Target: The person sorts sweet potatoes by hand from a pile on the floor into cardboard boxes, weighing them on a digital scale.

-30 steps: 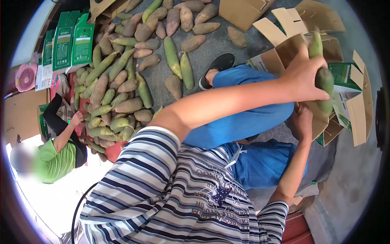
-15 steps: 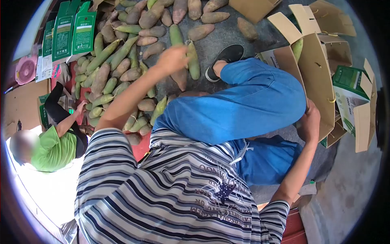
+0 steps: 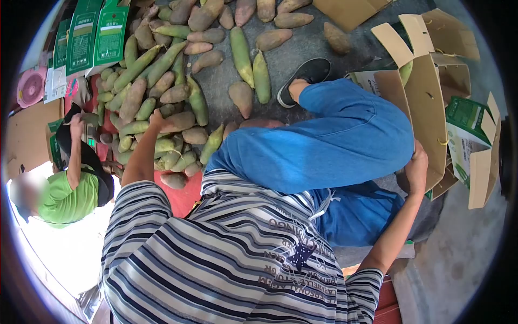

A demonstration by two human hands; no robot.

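A big pile of long green and brown husked shoots [image 3: 162, 81] lies on the floor at the upper left. My left hand [image 3: 156, 117] reaches into it and closes around the end of one brown shoot [image 3: 178, 121]. Gripping the lower edge of an open cardboard box [image 3: 426, 108] on the right is my right hand [image 3: 416, 164]. One green shoot [image 3: 404, 71] stands inside that box. My blue-trousered leg [image 3: 334, 146] lies between the two hands.
Another person in a green shirt [image 3: 67, 197] works at the pile's left edge, one hand raised. Flat green printed cartons [image 3: 94, 35] lean at the top left beside a pink fan [image 3: 29, 86]. More open cardboard boxes [image 3: 477, 156] crowd the right side.
My left hand put a green shoot into the box on the right, then swung back across my leg to the pile and took hold of a brown shoot. My right hand stayed on the box.
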